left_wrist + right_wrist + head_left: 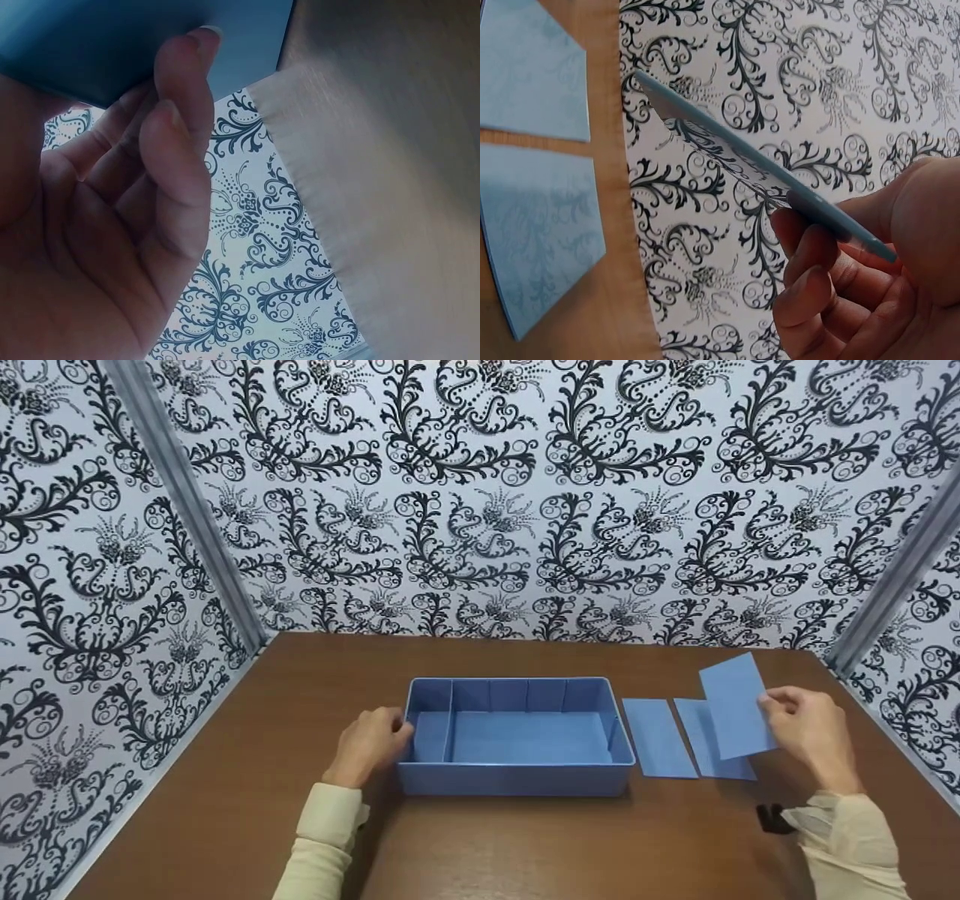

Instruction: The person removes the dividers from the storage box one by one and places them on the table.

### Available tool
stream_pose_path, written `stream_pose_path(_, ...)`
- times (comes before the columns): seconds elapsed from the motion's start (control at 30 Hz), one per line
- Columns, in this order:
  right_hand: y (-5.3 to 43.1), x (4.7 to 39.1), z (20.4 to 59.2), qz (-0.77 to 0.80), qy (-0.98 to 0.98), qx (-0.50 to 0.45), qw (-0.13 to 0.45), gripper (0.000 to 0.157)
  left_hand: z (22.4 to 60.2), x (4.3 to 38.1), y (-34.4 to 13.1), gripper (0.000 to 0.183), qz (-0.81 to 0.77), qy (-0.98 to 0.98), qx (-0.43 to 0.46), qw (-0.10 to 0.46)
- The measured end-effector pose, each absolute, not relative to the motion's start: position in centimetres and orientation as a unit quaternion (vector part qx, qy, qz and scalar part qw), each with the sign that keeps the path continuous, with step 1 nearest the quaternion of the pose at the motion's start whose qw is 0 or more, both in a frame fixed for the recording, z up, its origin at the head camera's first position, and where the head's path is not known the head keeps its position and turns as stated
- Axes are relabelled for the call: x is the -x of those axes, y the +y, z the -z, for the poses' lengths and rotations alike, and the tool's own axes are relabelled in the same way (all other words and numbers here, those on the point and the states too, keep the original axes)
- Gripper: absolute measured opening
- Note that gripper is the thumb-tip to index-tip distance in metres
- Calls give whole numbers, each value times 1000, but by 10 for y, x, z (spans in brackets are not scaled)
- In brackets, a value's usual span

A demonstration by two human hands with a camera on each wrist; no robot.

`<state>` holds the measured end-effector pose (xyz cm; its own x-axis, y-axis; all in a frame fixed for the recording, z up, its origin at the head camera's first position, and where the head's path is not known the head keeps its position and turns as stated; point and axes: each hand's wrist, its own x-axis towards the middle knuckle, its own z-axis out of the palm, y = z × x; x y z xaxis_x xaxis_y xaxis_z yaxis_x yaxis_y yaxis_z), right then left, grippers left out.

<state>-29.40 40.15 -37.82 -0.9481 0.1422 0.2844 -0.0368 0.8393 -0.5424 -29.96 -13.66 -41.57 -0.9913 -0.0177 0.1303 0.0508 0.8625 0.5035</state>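
A blue plastic box (517, 780) stands on the brown table, with one divider (450, 724) upright across its left part. My left hand (375, 742) grips the box's left wall, fingers curled at its edge. In the left wrist view, the left hand's fingers (180, 142) bend against the blue wall (247, 37). My right hand (810, 727) pinches a thin blue divider panel (735, 709) by its right edge, raised and tilted above the table. Two more panels lie flat right of the box, the nearer panel (660, 739) beside it and the other panel (727, 769) partly hidden behind the held one.
The table (570, 847) runs back to a wall (480, 510) with black scroll patterns on white. Grey corner strips (195, 510) mark where the side walls meet it. Vertical ribs line the inside of the box's back wall.
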Motion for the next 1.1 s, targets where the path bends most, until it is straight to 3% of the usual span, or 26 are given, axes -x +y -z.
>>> stream_pose_path(0.33, 426, 296, 387, -291, -947, 64, 123, 46, 415, 298, -137, 18, 274, -960, -1, 57)
stream_pose_path(0.8, 454, 298, 407, -286, -947, 72, 131, 44, 415, 298, -134, 19, 270, -961, -3, 51)
stream_pose_path(1.1, 458, 301, 417, -276, -944, 74, 166, 39, 415, 299, -137, 17, 254, -965, 13, 68)
